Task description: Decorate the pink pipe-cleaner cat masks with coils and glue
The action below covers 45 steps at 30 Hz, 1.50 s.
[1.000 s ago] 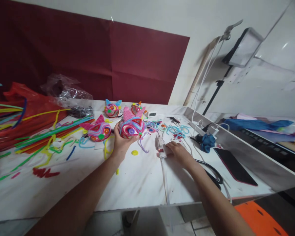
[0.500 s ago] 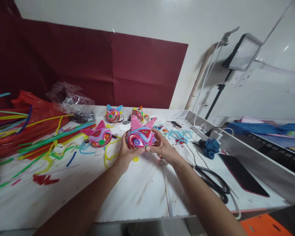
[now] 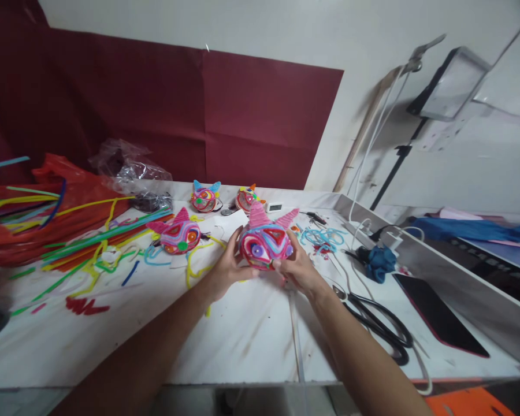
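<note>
Between both hands is a round pink, blue and red cat-head ornament [image 3: 265, 245] with two pink ears and purple eyes, held just above the white table [image 3: 251, 341]. My left hand [image 3: 229, 268] grips its left side, and my right hand [image 3: 301, 268] grips its right side, thumbs near the bottom. To the left sits a similar ornament [image 3: 179, 237] with pink ears and a green nose. Two more stand at the back, one with blue ears [image 3: 205, 199] and one with an orange ear [image 3: 246, 199].
Colourful pipe cleaners [image 3: 108, 242] and a red plastic bag [image 3: 69, 196] lie left. Right are blue strands [image 3: 323, 237], black-handled scissors [image 3: 383, 320], a blue scrunchie [image 3: 379, 263], a black phone-like slab [image 3: 437, 315] and cables. A low ledge [image 3: 472, 300] borders the table's right side.
The held ornament has moved slightly right in view and turned, so its face shows more squarely. The camera view has shifted a little. Both hands keep their hold.
</note>
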Motion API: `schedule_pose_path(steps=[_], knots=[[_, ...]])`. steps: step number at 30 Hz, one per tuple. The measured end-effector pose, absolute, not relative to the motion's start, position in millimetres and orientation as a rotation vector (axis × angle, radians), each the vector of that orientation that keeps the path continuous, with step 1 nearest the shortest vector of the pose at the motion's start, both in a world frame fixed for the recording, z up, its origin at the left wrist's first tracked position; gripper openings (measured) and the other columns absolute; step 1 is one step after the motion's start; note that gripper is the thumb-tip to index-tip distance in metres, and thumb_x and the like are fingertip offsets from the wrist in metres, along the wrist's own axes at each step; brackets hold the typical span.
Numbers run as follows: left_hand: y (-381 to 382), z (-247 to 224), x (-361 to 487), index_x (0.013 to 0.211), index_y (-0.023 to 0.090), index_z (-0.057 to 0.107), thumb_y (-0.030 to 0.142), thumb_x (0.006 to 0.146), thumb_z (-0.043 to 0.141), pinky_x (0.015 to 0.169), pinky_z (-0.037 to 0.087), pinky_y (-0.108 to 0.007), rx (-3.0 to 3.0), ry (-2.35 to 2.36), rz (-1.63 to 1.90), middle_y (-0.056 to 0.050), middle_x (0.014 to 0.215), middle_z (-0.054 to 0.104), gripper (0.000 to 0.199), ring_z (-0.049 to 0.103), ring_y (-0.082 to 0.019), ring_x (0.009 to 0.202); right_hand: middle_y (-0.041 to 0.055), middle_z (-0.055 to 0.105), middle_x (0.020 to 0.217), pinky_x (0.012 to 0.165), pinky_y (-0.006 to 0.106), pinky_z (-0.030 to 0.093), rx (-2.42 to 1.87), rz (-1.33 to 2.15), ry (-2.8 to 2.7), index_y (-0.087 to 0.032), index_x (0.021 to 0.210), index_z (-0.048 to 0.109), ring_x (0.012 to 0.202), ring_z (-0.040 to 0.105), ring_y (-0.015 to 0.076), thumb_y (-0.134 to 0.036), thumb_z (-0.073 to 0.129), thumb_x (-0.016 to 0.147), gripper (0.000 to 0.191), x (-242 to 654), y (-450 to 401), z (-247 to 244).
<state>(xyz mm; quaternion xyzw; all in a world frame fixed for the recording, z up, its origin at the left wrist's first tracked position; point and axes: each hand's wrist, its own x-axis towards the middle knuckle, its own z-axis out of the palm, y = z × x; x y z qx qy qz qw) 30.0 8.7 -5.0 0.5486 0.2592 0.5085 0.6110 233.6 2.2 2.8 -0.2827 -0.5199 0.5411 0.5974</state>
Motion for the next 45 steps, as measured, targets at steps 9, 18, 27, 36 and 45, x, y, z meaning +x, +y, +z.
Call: schedule_pose_path(steps=[9, 18, 27, 36, 45], knots=[[38.2, -19.6, 2.3, 0.068, 0.024, 0.072, 0.028, 0.063, 0.08, 0.081, 0.05, -0.035, 1.766, 1.28, 0.901, -0.002, 0.075, 0.069, 0.01, 0.065, -0.026, 0.081, -0.0004, 0.079, 0.111, 0.085, 0.031, 0.062, -0.765, 1.184, -1.089, -0.031, 0.119, 0.066, 0.091, 0.076, 0.0206, -0.03, 0.103, 0.05, 0.079, 252.1, 2.7, 8.4], [31.3, -26.1, 7.2, 0.062, 0.026, 0.068, 0.018, 0.06, 0.085, 0.082, 0.048, -0.032, 1.887, 1.409, 0.796, 0.001, 0.076, 0.063, 0.019, 0.064, -0.024, 0.082, -0.0001, 0.08, 0.109, 0.086, 0.032, 0.061, -0.727, 1.177, -1.114, -0.033, 0.137, 0.063, 0.094, 0.076, 0.0224, -0.03, 0.101, 0.052, 0.094, 249.5, -0.2, 13.4], [32.5, -13.4, 5.0, 0.067, 0.022, 0.071, 0.027, 0.059, 0.085, 0.063, 0.044, -0.029, 1.598, 1.257, 0.988, 0.0, 0.062, 0.068, 0.017, 0.061, -0.02, 0.064, 0.002, 0.08, 0.112, 0.089, 0.035, 0.062, -0.763, 1.187, -1.111, -0.031, 0.13, 0.064, 0.095, 0.077, 0.0241, -0.035, 0.103, 0.05, 0.089, 251.9, 0.3, 11.8], [31.1, 1.1, 5.3, 0.079, 0.018, 0.077, 0.035, 0.058, 0.09, 0.053, 0.035, -0.026, 1.223, 1.094, 1.205, -0.001, 0.061, 0.067, 0.03, 0.056, -0.014, 0.056, 0.002, 0.082, 0.112, 0.09, 0.038, 0.065, -0.737, 1.224, -1.15, -0.034, 0.133, 0.066, 0.097, 0.079, 0.0273, -0.033, 0.103, 0.051, 0.09, 245.5, -1.1, 11.2], [24.7, 12.7, 6.1, 0.08, 0.017, 0.068, 0.029, 0.056, 0.098, 0.07, 0.057, -0.031, 0.97, 1.028, 1.317, -0.004, 0.076, 0.073, 0.04, 0.071, -0.017, 0.068, 0.004, 0.082, 0.121, 0.102, 0.043, 0.063, -0.775, 1.269, -1.142, -0.033, 0.123, 0.068, 0.111, 0.079, 0.0326, -0.034, 0.102, 0.049, 0.082, 244.1, 0.1, 4.5]])
